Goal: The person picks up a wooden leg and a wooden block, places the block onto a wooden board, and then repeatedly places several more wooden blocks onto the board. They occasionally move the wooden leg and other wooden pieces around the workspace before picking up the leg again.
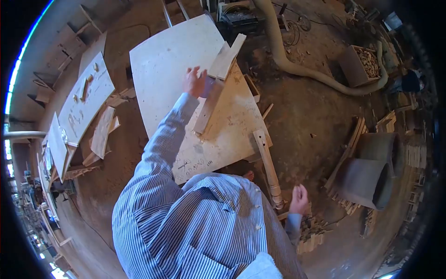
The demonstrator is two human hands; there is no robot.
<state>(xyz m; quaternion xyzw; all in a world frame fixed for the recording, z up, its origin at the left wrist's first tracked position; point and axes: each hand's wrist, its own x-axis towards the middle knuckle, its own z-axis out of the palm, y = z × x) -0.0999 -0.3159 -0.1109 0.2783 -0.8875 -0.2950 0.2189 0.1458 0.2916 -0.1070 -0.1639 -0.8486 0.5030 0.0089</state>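
Note:
My left hand [194,83] hangs over the pale tabletop board [172,60], fingers spread and loosely bent, with nothing in its grasp. Right beside its fingertips is a narrow wooden strip [207,108], lying at a slant, with a bluish patch near its upper end. Beyond that strip, lighter wood pieces [228,56] sit close together. My right hand [299,201] is low at my right side, its fingers slightly curled and apart, holding nothing visible. Just left of it a turned wooden leg [269,169] leans from the board's near right corner.
A thick ribbed hose [297,67] curves across the floor toward a box of wood scraps [369,63]. Two large drums [364,181] lie at right near stacked offcuts [316,232]. On the left stands another board [88,100] with small wood pieces on it.

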